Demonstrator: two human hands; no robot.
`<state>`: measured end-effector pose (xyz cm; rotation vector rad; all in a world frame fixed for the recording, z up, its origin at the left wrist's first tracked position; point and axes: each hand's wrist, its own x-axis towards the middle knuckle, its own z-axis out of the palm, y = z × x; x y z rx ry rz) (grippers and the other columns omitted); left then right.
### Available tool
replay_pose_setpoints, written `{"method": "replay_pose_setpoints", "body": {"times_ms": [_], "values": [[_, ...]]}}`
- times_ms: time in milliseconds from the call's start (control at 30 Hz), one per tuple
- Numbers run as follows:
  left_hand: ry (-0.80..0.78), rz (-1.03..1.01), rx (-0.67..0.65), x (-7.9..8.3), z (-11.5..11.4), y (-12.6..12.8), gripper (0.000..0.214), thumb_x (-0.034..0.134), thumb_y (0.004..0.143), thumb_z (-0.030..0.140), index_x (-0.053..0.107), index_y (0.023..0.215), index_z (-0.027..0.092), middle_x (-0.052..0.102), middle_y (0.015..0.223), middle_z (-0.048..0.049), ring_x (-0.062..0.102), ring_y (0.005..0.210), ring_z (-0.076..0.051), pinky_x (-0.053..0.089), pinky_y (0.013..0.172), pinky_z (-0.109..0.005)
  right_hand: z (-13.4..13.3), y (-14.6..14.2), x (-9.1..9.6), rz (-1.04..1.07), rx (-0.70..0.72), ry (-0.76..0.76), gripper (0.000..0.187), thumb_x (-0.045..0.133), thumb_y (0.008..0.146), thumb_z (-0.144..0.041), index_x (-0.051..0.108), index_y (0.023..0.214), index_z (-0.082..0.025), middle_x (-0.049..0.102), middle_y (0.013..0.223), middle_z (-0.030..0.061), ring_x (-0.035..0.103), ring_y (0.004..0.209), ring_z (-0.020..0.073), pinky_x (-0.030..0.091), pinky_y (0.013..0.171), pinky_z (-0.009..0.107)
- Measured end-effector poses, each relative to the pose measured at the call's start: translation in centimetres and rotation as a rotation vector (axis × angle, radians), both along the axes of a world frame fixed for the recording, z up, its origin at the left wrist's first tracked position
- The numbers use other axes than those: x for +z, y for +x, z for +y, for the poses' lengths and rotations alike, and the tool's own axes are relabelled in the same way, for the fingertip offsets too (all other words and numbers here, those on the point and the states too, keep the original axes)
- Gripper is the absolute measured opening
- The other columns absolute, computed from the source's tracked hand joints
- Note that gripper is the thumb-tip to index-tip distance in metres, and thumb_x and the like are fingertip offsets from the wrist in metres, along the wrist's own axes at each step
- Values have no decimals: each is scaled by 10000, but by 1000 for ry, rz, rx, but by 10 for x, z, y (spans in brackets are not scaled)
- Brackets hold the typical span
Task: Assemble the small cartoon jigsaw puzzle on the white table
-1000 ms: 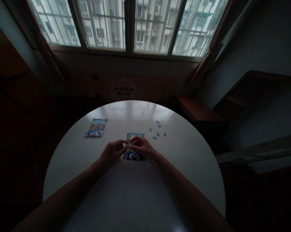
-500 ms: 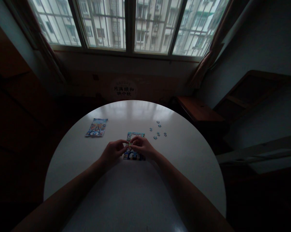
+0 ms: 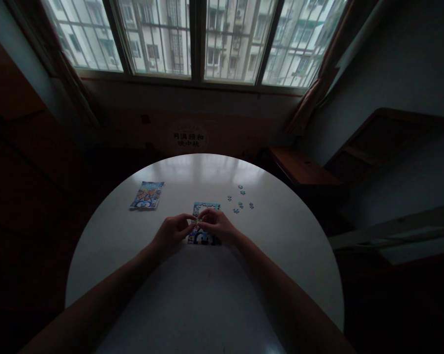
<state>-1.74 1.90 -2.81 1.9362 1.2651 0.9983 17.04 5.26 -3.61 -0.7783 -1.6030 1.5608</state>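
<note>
A partly built colourful jigsaw puzzle (image 3: 204, 208) lies flat in the middle of the round white table (image 3: 207, 295). Both my hands hover over its left half, fingertips meeting. My left hand (image 3: 171, 233) and my right hand (image 3: 216, 224) pinch together on a small puzzle piece (image 3: 196, 221) just above the puzzle. The lower part of the puzzle is hidden behind my right hand.
Several loose blue puzzle pieces (image 3: 240, 199) are scattered to the right of the puzzle. A printed picture card (image 3: 147, 194) lies at the table's left. Dark wooden furniture (image 3: 303, 169) stands at the right, a barred window behind.
</note>
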Motion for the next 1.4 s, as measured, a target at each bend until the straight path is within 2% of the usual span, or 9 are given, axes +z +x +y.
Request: {"method": "replay_pose_setpoints", "body": {"times_ms": [300, 633, 933, 1167, 1400], "values": [[12, 17, 5, -1, 1, 1, 271, 587, 813, 374, 671, 917, 138, 530, 511, 44, 471, 460, -78, 369, 475, -177, 0, 1, 0, 6, 4, 3, 332, 744, 666, -376, 555, 838, -164, 520, 576, -71, 461, 496, 57, 337, 472, 193], [31, 72, -9, -1, 0, 0, 217, 582, 807, 326, 656, 904, 146, 501, 515, 59, 451, 469, -70, 350, 480, -168, 4, 0, -7, 4, 2, 42, 346, 749, 654, -414, 567, 813, -166, 560, 640, -41, 508, 566, 75, 399, 540, 217], [29, 95, -6, -4, 1, 0, 211, 585, 810, 331, 649, 921, 163, 514, 530, 58, 463, 479, -74, 356, 487, -169, 3, -1, -4, -6, -22, 58, 343, 753, 645, -413, 574, 797, -164, 569, 650, -35, 527, 589, 89, 416, 561, 227], [25, 83, -4, -5, 0, 1, 207, 575, 818, 329, 644, 911, 159, 522, 529, 56, 469, 480, -74, 356, 484, -169, 3, 0, -8, 3, -12, 70, 322, 740, 673, -394, 585, 824, -156, 562, 647, -37, 510, 569, 79, 392, 546, 218], [16, 79, -5, -3, 0, 2, 186, 575, 813, 314, 635, 896, 159, 511, 524, 59, 451, 469, -69, 344, 475, -165, 1, 0, -3, -14, -26, 53, 330, 747, 655, -400, 581, 804, -158, 552, 639, -40, 492, 559, 75, 381, 537, 219]]}}
